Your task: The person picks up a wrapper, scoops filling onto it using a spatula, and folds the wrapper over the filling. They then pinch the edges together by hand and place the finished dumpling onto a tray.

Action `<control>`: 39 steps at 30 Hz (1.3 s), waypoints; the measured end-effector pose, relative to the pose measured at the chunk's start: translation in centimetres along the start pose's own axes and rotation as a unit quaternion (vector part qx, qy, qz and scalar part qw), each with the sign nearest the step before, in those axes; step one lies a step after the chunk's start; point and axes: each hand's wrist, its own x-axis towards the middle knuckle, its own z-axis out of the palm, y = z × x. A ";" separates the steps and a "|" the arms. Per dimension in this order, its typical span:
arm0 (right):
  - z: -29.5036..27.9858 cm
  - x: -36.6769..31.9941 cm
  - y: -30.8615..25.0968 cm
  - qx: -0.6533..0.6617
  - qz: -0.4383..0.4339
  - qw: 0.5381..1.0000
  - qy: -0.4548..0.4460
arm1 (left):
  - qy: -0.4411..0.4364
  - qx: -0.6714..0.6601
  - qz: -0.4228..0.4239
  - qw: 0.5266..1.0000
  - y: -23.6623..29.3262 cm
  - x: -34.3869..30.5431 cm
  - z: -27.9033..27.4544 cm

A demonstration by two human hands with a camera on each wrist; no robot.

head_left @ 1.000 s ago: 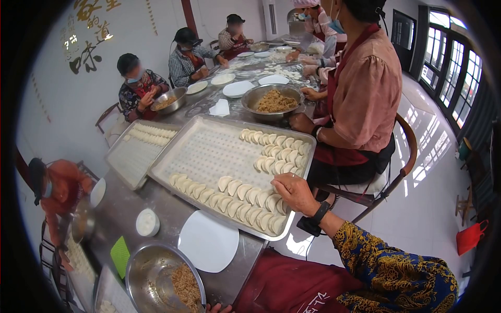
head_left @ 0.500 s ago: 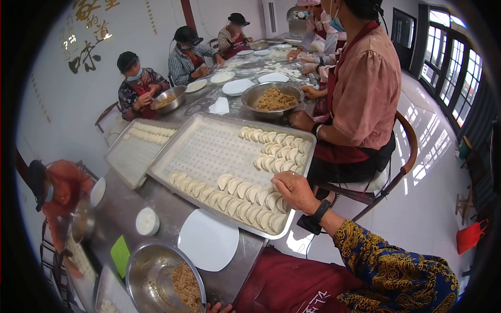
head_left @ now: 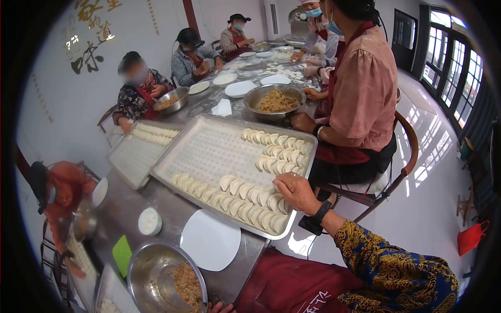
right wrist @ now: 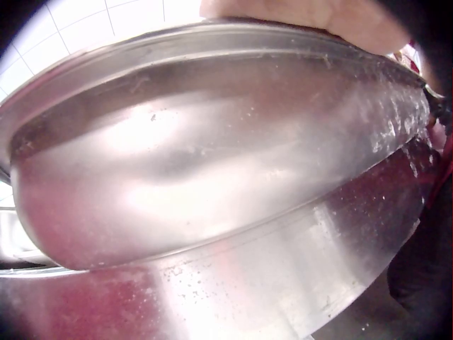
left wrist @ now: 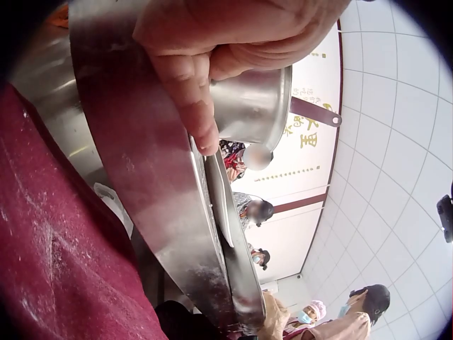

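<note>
My right hand (head_left: 298, 193) rests on the near right rim of a large metal tray (head_left: 182, 136), its fingers bent down beside the dumplings. Rows of pale half-moon dumplings (head_left: 248, 194) line the tray's near side and far right corner. In the right wrist view, part of the hand (right wrist: 311, 18) lies along the top of the tray's wall (right wrist: 177, 163). At the bottom of the head view, my left hand (head_left: 222, 308) touches the table edge beside a steel bowl (head_left: 136, 261) with minced filling (head_left: 188, 281). The left wrist view shows one finger (left wrist: 191, 99) extended against that edge.
A white plate (head_left: 211, 240), a tub of white powder (head_left: 150, 221) and a green card (head_left: 122, 255) lie nearby. Beyond stand a smaller dumpling tray (head_left: 128, 156) and another filling bowl (head_left: 274, 101). A seated person (head_left: 360, 88) is close at the right; several others sit around the table.
The view has shifted slightly. Both my hands keep their places. Across the table, the person in the floral shirt has reached a hand toward the smaller tray.
</note>
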 end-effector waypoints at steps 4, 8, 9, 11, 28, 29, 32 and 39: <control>0.0 -0.4 0.1 0.004 -0.005 1.000 0.009 | 0.003 -0.013 0.009 1.000 0.8 -0.6 0.6; -0.7 -0.4 0.3 0.043 0.022 0.998 -0.031 | -0.005 -0.126 -0.004 0.992 0.9 -1.1 0.5; -1.1 0.1 -0.2 0.044 0.020 0.998 -0.032 | -0.003 -0.127 -0.003 0.992 1.2 -1.2 0.8; -3.3 1.7 -2.4 0.077 0.047 0.994 -0.058 | 0.052 -0.045 -0.041 0.997 2.5 -1.8 1.6; -1.7 2.5 0.6 -0.096 -0.046 0.994 -0.029 | -0.044 -0.157 -0.093 0.982 1.5 -0.8 -0.9; -1.4 2.3 1.2 -0.088 -0.050 0.994 -0.033 | -0.065 -0.169 -0.124 0.976 1.8 -0.5 -1.1; -0.5 2.2 1.7 -0.077 -0.043 0.995 -0.047 | -0.043 -0.130 -0.103 0.985 2.0 -0.6 -0.7; -0.2 1.7 1.5 -0.069 -0.014 0.996 -0.053 | -0.062 -0.163 -0.005 0.985 0.7 -0.6 -1.1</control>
